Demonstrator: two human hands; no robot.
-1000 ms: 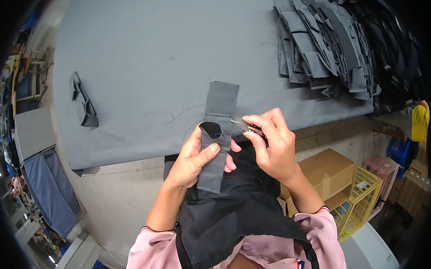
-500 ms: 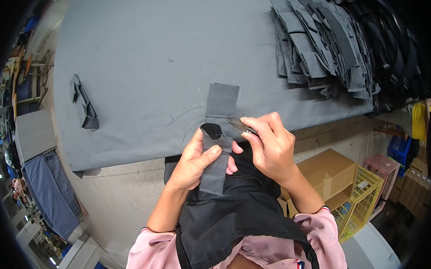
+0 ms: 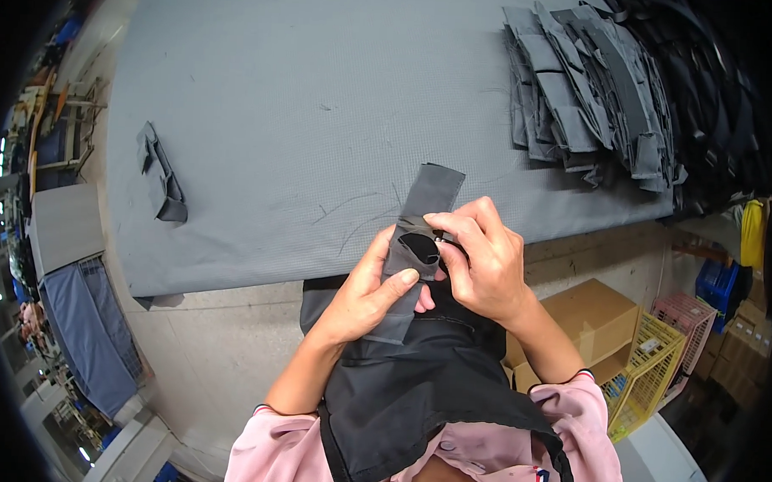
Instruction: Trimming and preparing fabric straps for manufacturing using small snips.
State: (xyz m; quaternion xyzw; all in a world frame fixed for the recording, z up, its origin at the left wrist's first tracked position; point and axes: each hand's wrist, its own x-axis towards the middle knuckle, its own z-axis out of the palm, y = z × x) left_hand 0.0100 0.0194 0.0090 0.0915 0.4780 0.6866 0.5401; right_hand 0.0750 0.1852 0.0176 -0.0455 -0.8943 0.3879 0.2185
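My left hand (image 3: 369, 293) pinches a sewn dark grey fabric strip (image 3: 435, 190) with a small pocket, thumb on top and fingers behind. The pocket's mouth gapes, showing its black inside. The strip tilts, its upper end leaning right over the table edge and its lower end hanging over my black apron (image 3: 397, 403). In my right hand (image 3: 491, 263) is a small dark pair of thread snips (image 3: 444, 236), closed in by thumb and fingers at the pocket's right rim. The fingers partly hide the blades.
A grey-covered table (image 3: 263, 109) spreads ahead, with loose threads on it. One similar pocket piece (image 3: 164, 178) lies at the left. A pile of grey strips (image 3: 578, 95) and black straps (image 3: 705, 99) are far right. Below right stand a cardboard box (image 3: 583, 320) and a yellow crate (image 3: 649, 369).
The strip has tilted, its upper end swinging to the right. My right hand has drawn the snips in against the pocket's rim, and their blades show less.
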